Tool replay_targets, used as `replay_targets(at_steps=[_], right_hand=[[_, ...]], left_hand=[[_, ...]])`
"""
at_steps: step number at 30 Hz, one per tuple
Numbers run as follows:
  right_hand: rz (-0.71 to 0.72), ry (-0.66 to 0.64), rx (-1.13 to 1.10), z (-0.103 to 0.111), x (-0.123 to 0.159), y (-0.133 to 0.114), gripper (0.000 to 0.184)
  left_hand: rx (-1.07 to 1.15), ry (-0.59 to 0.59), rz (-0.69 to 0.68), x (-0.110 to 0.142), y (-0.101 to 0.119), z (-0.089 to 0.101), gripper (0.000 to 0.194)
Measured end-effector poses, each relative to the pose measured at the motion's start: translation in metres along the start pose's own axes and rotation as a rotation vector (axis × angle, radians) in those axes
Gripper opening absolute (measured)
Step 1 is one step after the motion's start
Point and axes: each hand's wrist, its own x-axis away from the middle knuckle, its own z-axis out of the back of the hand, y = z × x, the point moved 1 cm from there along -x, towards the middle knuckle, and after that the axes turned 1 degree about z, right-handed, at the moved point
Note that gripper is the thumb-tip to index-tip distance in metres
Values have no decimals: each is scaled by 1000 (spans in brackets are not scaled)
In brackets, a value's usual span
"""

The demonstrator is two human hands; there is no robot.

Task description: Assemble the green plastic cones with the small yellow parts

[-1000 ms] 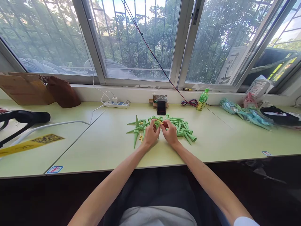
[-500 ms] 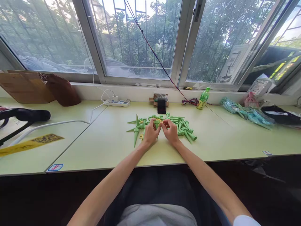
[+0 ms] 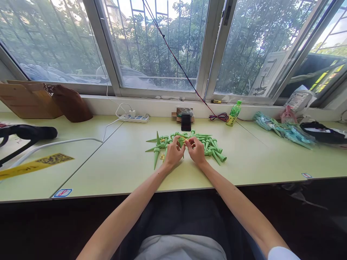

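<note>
My left hand (image 3: 174, 151) is closed on a green plastic spike (image 3: 181, 141), whose tip points down below the fingers. Close against it, my right hand (image 3: 196, 150) pinches a small yellow piece (image 3: 184, 142) at the spike's upper end. My fingers partly cover both parts, so how they fit together cannot be made out. Around my hands lie several more green spikes (image 3: 156, 155) on the left and a heap of green spikes (image 3: 217, 154) on the right. Small yellow pieces (image 3: 162, 156) rest beside my left hand.
Behind the pile stands a dark phone-like block (image 3: 185, 122) before a small cardboard box (image 3: 179, 115). A green bottle (image 3: 233, 113) and coiled wire (image 3: 219, 117) sit near the window. Left are a power strip (image 3: 135, 118) and white cable (image 3: 67, 141); right, bagged blue items (image 3: 292, 133).
Both hands stay together over the pile. The green spike in my left hand has tilted slightly, and the right fingertips have shifted a little at the yellow piece.
</note>
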Motion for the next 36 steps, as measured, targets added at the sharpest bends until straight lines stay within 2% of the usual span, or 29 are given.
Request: replay_targets(at_steps=[7,15,24,36], right_hand=[[36,4,26,0,0,1,23],[99,-81,65,-2,3,5,21],[76,-125,52,-2,3,6,22],[48,-143,70,-1,2,9,26]], left_hand=[[12,-19,16,0,2,1,36],[23,-27,45,0,-3,-1,38],[-22,-10,28,-1,-7,-1,37],[-61,-8,-64,0,-9,0,37]])
